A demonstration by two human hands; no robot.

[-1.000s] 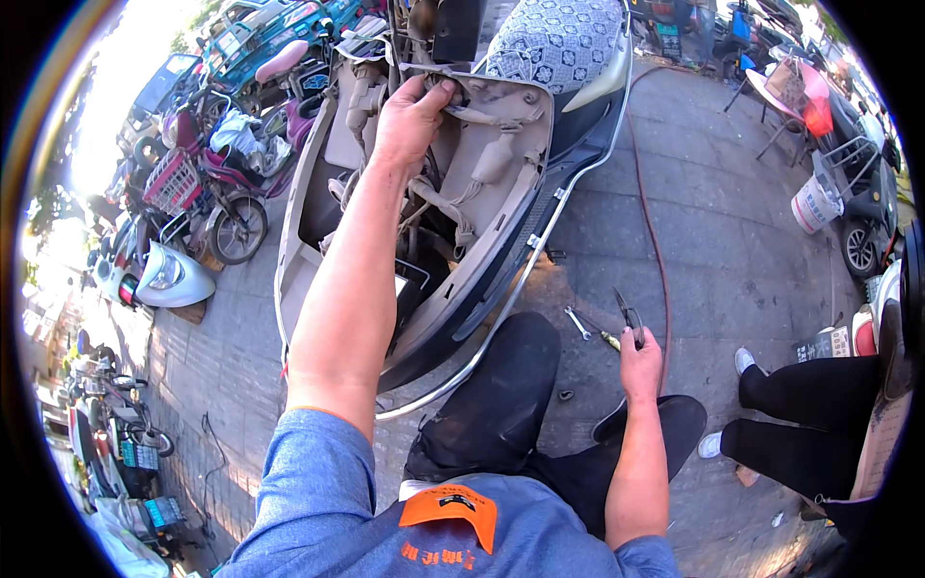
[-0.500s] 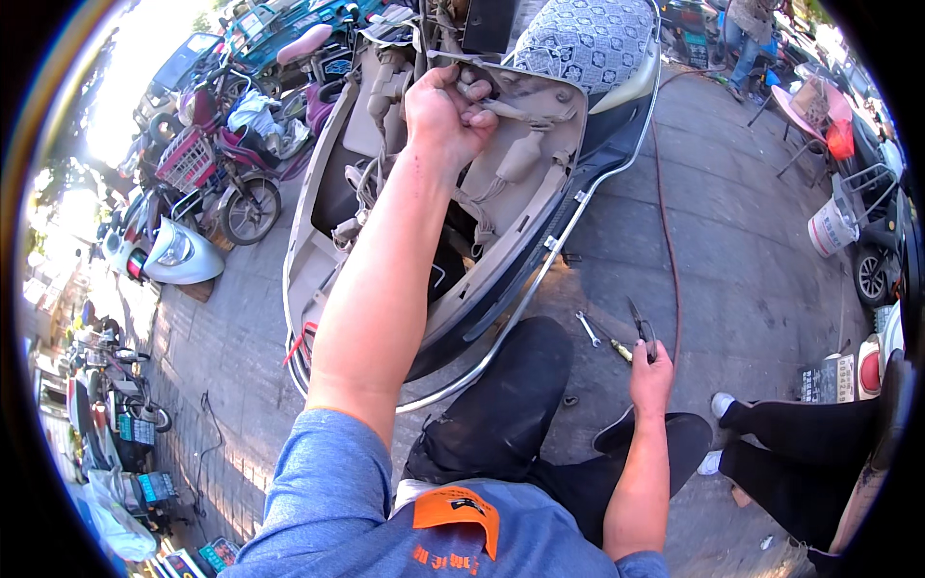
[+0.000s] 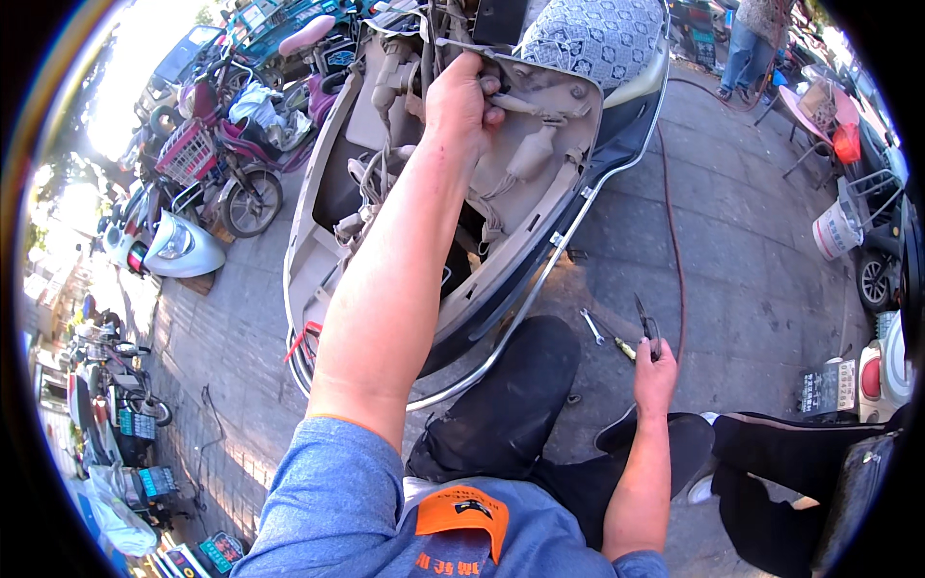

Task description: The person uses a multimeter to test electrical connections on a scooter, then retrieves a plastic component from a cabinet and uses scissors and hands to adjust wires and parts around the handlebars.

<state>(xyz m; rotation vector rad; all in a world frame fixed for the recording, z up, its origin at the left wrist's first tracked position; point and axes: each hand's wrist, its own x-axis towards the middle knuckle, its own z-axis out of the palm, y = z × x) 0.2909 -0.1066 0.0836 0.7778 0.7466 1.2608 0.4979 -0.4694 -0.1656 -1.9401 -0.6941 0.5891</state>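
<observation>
To the left of the scooter, a bike with a pink basket is standing parked. Inside the scooter's open body, dusty wires are showing uncovered. Near the scooter's far end, the left hand is resting at the edge of the body with its fingers curled; whether it is pinching anything, I cannot tell. On the scooter's far right, a patterned seat is sitting in place. On the ground right of the scooter, a wrench and a yellow-handled tool are lying loose; just beside them, the right hand is gripping a dark pointed tool, perhaps pliers, clear of the scooter. Farther right of the scooter, a hose is running along the paving. Judging by the bare insides, the opening-up is looking done, while the covering-up is apparently waiting
</observation>
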